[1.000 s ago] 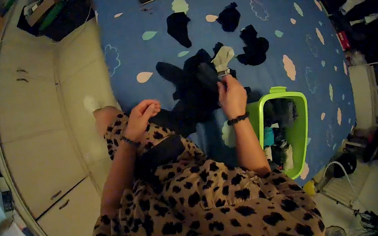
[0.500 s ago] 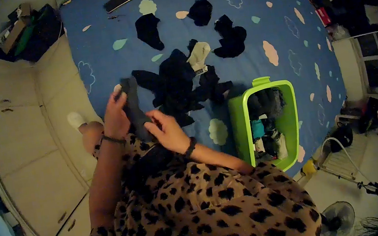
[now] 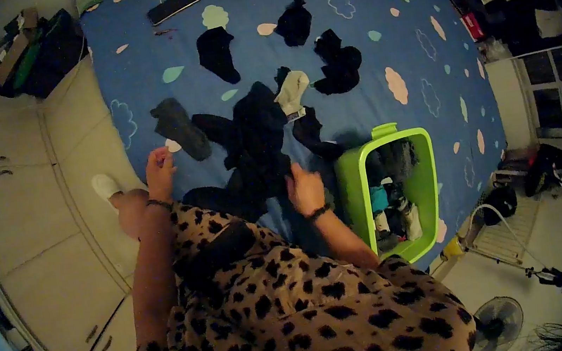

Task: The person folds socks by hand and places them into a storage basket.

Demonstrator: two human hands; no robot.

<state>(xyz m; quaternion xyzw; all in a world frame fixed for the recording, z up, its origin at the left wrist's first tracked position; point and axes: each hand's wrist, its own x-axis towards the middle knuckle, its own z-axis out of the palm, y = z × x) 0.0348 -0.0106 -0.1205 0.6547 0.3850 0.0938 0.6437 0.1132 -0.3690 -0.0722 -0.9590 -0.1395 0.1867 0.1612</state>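
Note:
A dark grey sock [image 3: 180,128] lies flat on the blue patterned bedsheet. Just below it is my left hand [image 3: 161,174], its fingers loosely bent and apart with nothing in them. My right hand [image 3: 307,190] is at the right edge of a pile of black socks [image 3: 251,137]. Its fingers are curled in against the dark cloth, and what they hold, if anything, blends into the pile. A light cream sock [image 3: 293,92] rests on the pile's upper right. Beyond lie separate black socks [image 3: 217,54], another dark bundle [image 3: 294,23] and a further black one [image 3: 337,63].
A green bin [image 3: 427,199] holding several dark, teal and pale rolled items stands right of my right hand. A black phone-like slab [image 3: 174,7] lies at the bed's far left. Cabinets [image 3: 24,216] line the left, and a fan [image 3: 496,328] stands at lower right.
The grey sock has left my hands and now lies on the bed. My left hand has drawn back slightly down and left; my right hand has moved right to the black pile.

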